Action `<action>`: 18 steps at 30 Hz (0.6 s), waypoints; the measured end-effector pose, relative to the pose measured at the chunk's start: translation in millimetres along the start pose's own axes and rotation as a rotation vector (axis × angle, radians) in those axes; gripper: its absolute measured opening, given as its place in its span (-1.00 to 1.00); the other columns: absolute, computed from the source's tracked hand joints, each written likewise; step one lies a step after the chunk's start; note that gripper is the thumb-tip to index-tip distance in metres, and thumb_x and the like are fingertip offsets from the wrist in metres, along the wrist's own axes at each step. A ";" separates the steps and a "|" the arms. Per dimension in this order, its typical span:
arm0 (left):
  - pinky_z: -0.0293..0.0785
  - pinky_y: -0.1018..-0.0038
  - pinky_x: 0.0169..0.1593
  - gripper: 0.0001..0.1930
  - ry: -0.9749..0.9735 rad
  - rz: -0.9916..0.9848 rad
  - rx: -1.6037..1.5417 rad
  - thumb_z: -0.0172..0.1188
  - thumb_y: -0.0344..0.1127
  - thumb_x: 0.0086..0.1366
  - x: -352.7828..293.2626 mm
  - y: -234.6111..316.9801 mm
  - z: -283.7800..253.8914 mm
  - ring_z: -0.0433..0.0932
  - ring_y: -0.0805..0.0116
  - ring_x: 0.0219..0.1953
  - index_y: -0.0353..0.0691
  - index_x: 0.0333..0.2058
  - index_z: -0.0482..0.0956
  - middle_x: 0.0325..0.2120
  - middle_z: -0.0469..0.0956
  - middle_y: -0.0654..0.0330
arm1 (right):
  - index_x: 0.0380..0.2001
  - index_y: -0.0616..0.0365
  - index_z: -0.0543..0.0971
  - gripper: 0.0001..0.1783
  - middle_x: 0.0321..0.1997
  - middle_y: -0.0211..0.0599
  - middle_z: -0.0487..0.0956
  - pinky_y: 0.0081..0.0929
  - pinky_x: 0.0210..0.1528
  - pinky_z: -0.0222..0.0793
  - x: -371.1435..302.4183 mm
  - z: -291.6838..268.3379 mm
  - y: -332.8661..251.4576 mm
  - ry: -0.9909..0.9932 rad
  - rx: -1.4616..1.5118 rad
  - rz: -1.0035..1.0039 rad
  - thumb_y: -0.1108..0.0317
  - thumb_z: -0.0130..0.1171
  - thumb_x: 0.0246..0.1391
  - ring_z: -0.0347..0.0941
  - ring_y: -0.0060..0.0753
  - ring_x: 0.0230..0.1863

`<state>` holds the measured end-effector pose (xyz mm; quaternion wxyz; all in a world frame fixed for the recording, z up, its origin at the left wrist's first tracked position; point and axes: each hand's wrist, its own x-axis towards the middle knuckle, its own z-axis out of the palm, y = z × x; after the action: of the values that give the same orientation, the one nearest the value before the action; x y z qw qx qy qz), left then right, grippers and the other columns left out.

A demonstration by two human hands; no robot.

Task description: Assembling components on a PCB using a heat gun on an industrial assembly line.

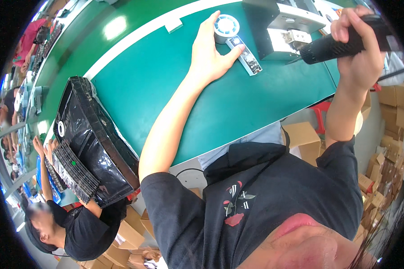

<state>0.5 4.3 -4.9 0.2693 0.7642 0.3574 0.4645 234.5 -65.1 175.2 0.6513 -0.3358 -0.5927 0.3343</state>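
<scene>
My left hand (211,56) reaches over the green mat, its fingers and thumb around a round white part with blue segments (227,27). The thumb tip rests on a narrow white module (245,56) with dark parts showing inside. The module lies against the round part; whether the two are joined I cannot tell. My right hand (357,49) is raised at the right, fingers wrapped round a black electric screwdriver (330,50). Its thin bit points left, just in front of a black-and-silver machine (280,27) with a metal bracket.
A black plastic-lined box (114,152) holding a stack of dark ribbed strips (74,168) stands at the mat's left end. A co-worker (81,224) has hands near those strips. A small white piece (173,25) lies at the far edge. Cardboard boxes (303,136) stand below the table.
</scene>
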 end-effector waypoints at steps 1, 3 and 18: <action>0.41 0.27 0.16 -0.06 0.003 -0.006 0.002 0.48 -0.16 -0.04 0.2 1.3 -0.7 0.46 0.03 0.10 -0.33 0.28 0.19 0.07 0.38 -0.08 | -0.23 0.30 0.46 -0.87 -0.39 -0.07 0.46 -0.40 -0.33 0.26 -7.2 4.7 -2.6 0.036 0.014 0.010 0.52 -0.02 0.16 0.32 -0.38 -0.48; 0.40 0.26 0.17 -0.06 0.015 0.002 -0.049 0.48 -0.16 -0.04 1.3 4.5 -0.7 0.45 0.02 0.10 -0.34 0.27 0.18 0.07 0.39 -0.07 | -0.25 0.28 0.47 -0.88 -0.39 -0.14 0.47 -0.42 -0.32 0.26 -8.8 20.1 -4.2 0.015 -0.005 -0.028 0.47 0.04 0.17 0.33 -0.42 -0.47; 0.42 0.22 0.17 -0.09 0.027 -0.018 -0.063 0.47 -0.18 -0.04 -2.2 6.0 -2.9 0.45 -0.05 0.12 -0.31 0.25 0.21 0.09 0.39 -0.09 | -0.44 0.31 0.55 -0.91 -0.55 -0.31 0.54 -0.65 -0.56 0.35 38.8 110.2 42.5 0.034 -0.040 -0.205 0.50 0.22 0.08 0.42 -0.59 -0.64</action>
<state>-1.0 -0.8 -0.4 0.2925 0.7456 0.3529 0.4837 125.9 -4.8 168.9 0.6852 -0.2922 -0.6192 0.2483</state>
